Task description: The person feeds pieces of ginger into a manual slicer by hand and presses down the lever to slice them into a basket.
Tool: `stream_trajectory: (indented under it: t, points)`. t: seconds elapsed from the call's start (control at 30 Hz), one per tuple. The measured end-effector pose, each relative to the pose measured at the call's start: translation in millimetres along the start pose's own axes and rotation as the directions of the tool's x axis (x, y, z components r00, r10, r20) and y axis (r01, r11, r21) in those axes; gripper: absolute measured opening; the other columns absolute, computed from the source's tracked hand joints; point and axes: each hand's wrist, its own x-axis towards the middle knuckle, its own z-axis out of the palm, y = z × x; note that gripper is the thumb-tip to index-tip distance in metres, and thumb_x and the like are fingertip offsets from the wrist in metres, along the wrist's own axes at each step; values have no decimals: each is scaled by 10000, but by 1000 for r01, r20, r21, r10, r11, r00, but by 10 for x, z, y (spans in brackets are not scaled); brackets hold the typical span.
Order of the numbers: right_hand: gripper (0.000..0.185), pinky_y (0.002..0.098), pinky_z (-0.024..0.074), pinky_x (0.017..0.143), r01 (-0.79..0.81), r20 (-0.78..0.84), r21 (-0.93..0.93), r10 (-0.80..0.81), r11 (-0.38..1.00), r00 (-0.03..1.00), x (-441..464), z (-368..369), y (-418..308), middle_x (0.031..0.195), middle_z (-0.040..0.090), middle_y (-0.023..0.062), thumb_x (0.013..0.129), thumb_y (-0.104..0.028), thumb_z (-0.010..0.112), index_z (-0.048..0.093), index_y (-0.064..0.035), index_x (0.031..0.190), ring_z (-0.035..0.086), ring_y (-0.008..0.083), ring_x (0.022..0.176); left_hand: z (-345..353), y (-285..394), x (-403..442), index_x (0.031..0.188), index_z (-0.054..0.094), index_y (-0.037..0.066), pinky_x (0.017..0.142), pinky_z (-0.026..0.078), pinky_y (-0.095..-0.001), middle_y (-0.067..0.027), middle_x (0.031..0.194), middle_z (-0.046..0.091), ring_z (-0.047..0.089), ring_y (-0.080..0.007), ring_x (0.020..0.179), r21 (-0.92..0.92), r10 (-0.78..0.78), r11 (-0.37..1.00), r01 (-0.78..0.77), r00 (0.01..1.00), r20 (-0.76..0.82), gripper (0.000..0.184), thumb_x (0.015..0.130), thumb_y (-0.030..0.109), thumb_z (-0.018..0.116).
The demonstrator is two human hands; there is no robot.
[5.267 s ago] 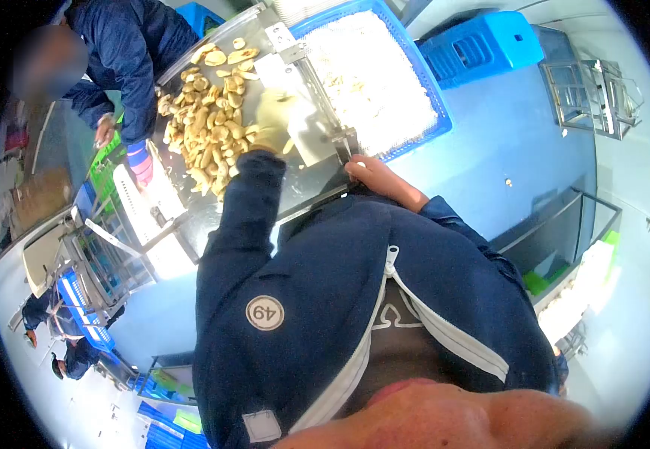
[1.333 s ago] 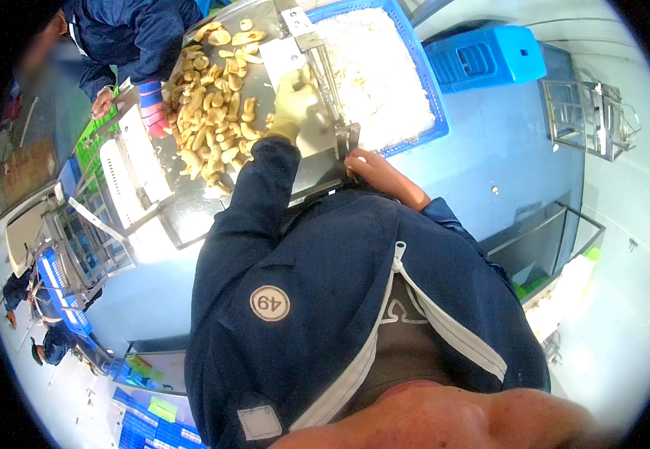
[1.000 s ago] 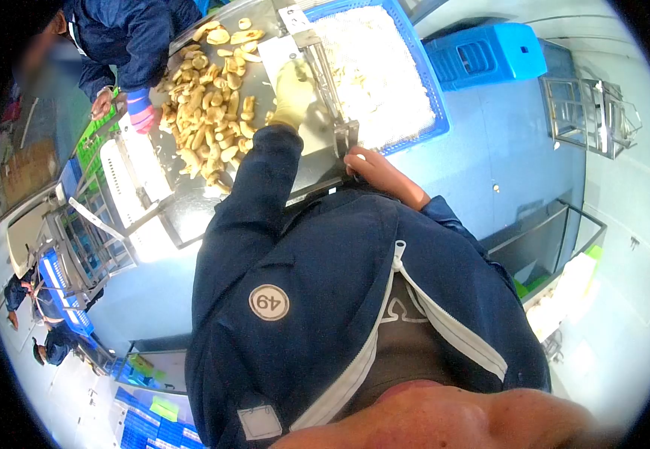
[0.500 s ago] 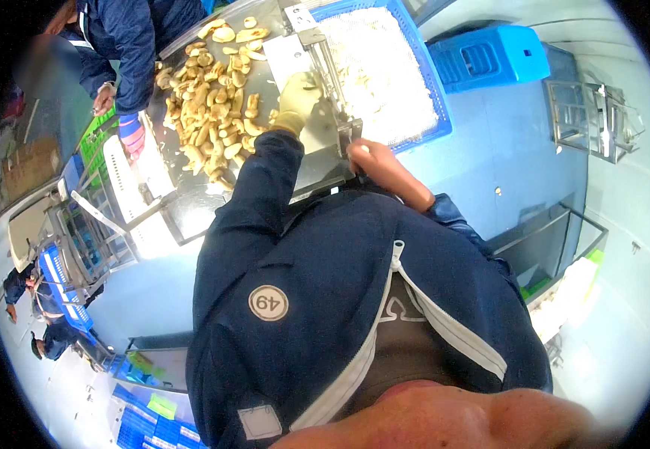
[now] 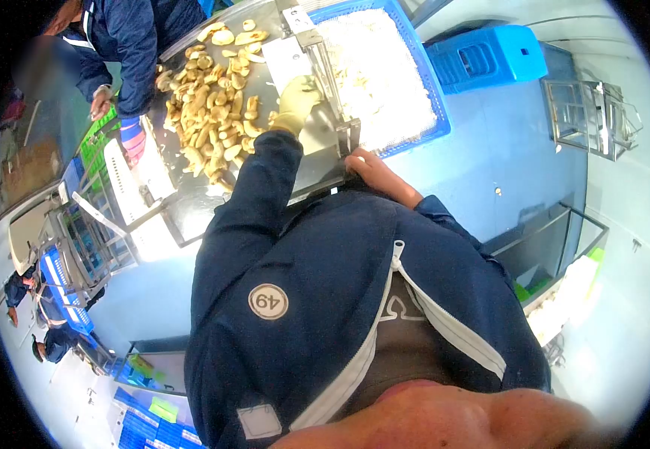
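Observation:
My left hand (image 5: 298,99), in a pale yellow glove, is curled against the metal slicer (image 5: 327,75) fixed at the table's edge. Whatever lies inside its fingers is hidden. A white plate (image 5: 286,58) sits just beyond the glove. My bare right hand (image 5: 373,169) is closed around the near end of the slicer's lever (image 5: 349,136). To the left of the glove, a heap of brownish mushrooms (image 5: 209,105) covers part of the metal table (image 5: 190,217). White slices (image 5: 377,75) fill a blue basket (image 5: 440,112) beyond the slicer.
Across the table on the left, a co-worker's gloved hand (image 5: 135,142) is at a white board (image 5: 119,170). A blue plastic stool (image 5: 486,58) stands right of the basket. Metal racks (image 5: 590,120) are farther right, and stacked blue crates (image 5: 145,426) lie at lower left.
My right hand and the lever's end have shifted slightly down and toward my body. The gloved left hand stays nearly in place at the slicer. The co-worker's bare hand has moved slightly left.

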Motion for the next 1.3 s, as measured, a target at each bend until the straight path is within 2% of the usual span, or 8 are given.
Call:
stream_trajectory:
  t: [0.13, 0.37, 0.63, 0.73, 0.83, 1.07, 1.17, 1.3]
  points:
    - [420, 362, 456, 690, -172, 18, 43, 172, 984, 985, -115, -241, -687, 746, 620, 154, 917, -380, 467, 591, 18, 869, 598, 274, 727, 16, -116, 83, 1149, 567, -33, 708, 548, -257, -113, 948, 672, 653, -174, 792, -108, -1, 994, 4, 999, 34, 363, 791, -78, 605]
    - [391, 357, 451, 688, 89, -4, -1, -89, 996, 996, 37, 12, 207, 738, 613, 152, 919, -370, 493, 595, 3, 859, 592, 276, 724, 23, -5, 21, 1206, 534, -43, 713, 554, -267, -131, 954, 670, 662, -194, 823, 157, 54, 987, -42, 996, -73, 439, 775, -96, 592]
    - [365, 375, 462, 708, -139, 30, 30, 138, 990, 990, -78, -269, -736, 755, 621, 169, 907, -342, 490, 605, 3, 873, 602, 287, 745, 116, 255, -40, 1063, 558, -24, 644, 552, -282, -106, 902, 653, 651, -181, 775, 168, -76, 981, 94, 991, -108, 270, 799, -56, 606]
    - [359, 396, 462, 731, 64, 13, -46, -64, 997, 998, 35, -28, 179, 812, 625, 201, 908, -330, 482, 598, 10, 914, 604, 329, 786, 128, 117, -21, 1075, 578, -27, 677, 530, -286, -125, 904, 661, 652, -192, 794, -36, -85, 996, 79, 979, -187, 261, 817, -7, 607]
    - [354, 408, 457, 752, -15, 51, -38, 17, 999, 999, 15, -47, 67, 867, 622, 225, 919, -317, 475, 587, 17, 950, 600, 359, 830, 197, 182, -100, 1117, 584, -37, 749, 507, -304, -152, 927, 668, 653, -219, 837, 399, 177, 915, -66, 953, -247, 294, 836, 47, 599]
    - [367, 396, 455, 747, 168, 94, -58, -162, 984, 982, 18, -92, 129, 856, 620, 199, 940, -337, 488, 578, 18, 963, 597, 323, 816, 310, 84, -34, 1050, 602, -20, 816, 476, -370, -206, 919, 665, 635, -342, 890, -63, -144, 989, 136, 980, -137, 233, 846, 77, 544]
    - [355, 393, 456, 747, -32, 113, 25, 29, 999, 993, -1, -127, -41, 857, 623, 192, 936, -335, 501, 581, 10, 961, 599, 321, 821, 382, 269, -203, 1075, 611, 3, 731, 499, -277, -83, 899, 676, 620, -148, 789, 250, 159, 962, -111, 970, -183, 203, 894, 31, 525]
    - [363, 388, 458, 738, 21, 102, 25, -24, 999, 995, 15, -132, 0, 828, 621, 182, 935, -347, 504, 593, 5, 935, 604, 318, 808, -55, 993, -623, 1070, 609, 6, 737, 513, -353, -170, 884, 681, 661, -273, 810, 494, 488, 781, -381, 867, -101, 244, 834, 43, 559]
